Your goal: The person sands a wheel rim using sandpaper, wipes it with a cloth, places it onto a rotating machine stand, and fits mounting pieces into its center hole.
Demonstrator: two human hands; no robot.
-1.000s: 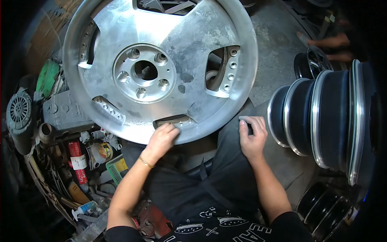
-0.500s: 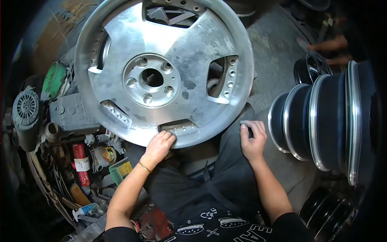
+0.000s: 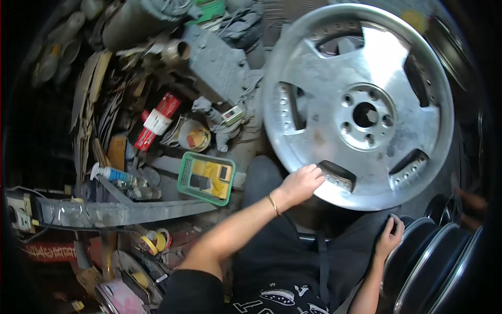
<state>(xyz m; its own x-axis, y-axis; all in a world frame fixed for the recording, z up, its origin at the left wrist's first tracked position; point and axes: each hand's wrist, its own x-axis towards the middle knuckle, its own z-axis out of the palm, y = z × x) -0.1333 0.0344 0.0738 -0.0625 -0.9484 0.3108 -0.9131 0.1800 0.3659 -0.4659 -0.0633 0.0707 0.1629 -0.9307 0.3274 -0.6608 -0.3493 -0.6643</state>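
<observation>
A large bare-metal wheel rim (image 3: 327, 123) stands in front of my knees, its face with bolt holes and spoke windows turned up toward me. My left hand (image 3: 305, 184) is closed, its fingers bunched against the rim at the left end of the lowest window (image 3: 339, 178). Its fingertips are hidden, so I cannot make out whether a small piece is pinched there. Over my right thigh rests my right hand (image 3: 389, 238), loosely curved with thumb and fingers apart, holding nothing. Dull grey smudges mark parts of the rim's face.
Left of my leg sits a green basket (image 3: 231, 184) with yellow sheets and dark pads. Beyond it are a red box (image 3: 168, 104), a spray bottle (image 3: 116, 175) and a grey metal block (image 3: 214, 63). Stacked wheels (image 3: 418, 256) stand close on my right, near another person's arm (image 3: 473, 201).
My view has swung left, so the rim appears farther right and more of the left-hand clutter shows. My left hand stays by the same window; my right hand remains at my thigh.
</observation>
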